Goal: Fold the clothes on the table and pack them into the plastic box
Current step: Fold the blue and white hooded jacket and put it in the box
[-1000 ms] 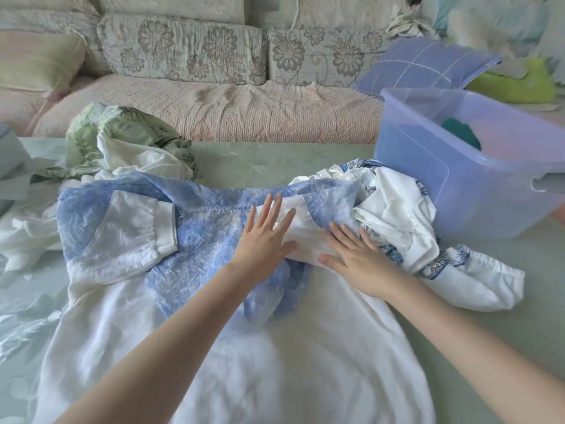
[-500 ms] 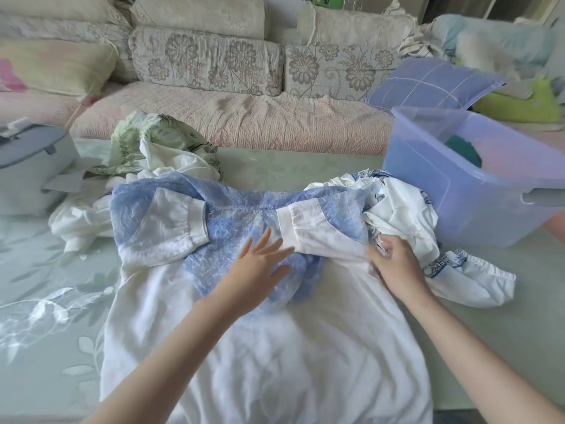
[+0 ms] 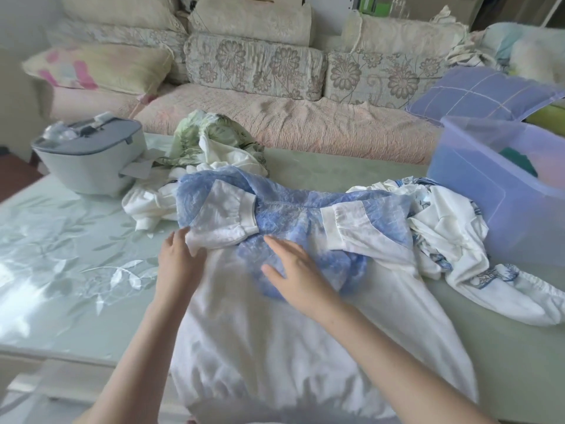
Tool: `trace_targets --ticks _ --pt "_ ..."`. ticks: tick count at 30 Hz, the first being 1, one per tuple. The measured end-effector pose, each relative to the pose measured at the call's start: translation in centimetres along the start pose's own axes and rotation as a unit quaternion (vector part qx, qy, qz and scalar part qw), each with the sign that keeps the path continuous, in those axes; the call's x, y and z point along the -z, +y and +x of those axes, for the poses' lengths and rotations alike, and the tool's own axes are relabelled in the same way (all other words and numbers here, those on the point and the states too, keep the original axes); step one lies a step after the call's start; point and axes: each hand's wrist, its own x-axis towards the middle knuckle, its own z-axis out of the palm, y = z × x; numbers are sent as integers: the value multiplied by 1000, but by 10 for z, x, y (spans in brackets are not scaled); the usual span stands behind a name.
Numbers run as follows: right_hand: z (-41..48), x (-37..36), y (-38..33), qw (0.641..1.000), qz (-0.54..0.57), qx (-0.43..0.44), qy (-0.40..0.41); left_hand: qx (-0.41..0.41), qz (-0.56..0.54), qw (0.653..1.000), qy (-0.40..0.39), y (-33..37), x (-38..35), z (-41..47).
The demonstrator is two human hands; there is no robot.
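Head view: we find the blue-and-white garment [image 3: 260, 347] flat on the desk [image 3: 61, 240], sleeves folded in. The right hand [image 3: 293, 276] presses it, fingers spread; the left hand [image 3: 180, 261] touches its edge, fingers apparently straight. Risk: the adjoining blue-printed white garment [image 3: 452, 240] drags into the fold.

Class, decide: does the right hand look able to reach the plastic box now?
Probably yes. The right hand lies flat on the blue-and-white garment, holding nothing; only a low heap of white clothes lies between it and the plastic box.
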Motion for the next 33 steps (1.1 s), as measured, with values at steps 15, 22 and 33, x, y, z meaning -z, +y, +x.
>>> trace_targets --ticks 15,22,33 --pt "135 -45 -77 988 40 -130 -79 93 -195 976 -34 -3 -1 31" --pt "165 -47 -88 986 -70 -153 -11 -5 -206 976 -69 14 -8 22" --pt "172 -9 -28 966 65 -188 163 -44 197 966 -159 18 7 -10"
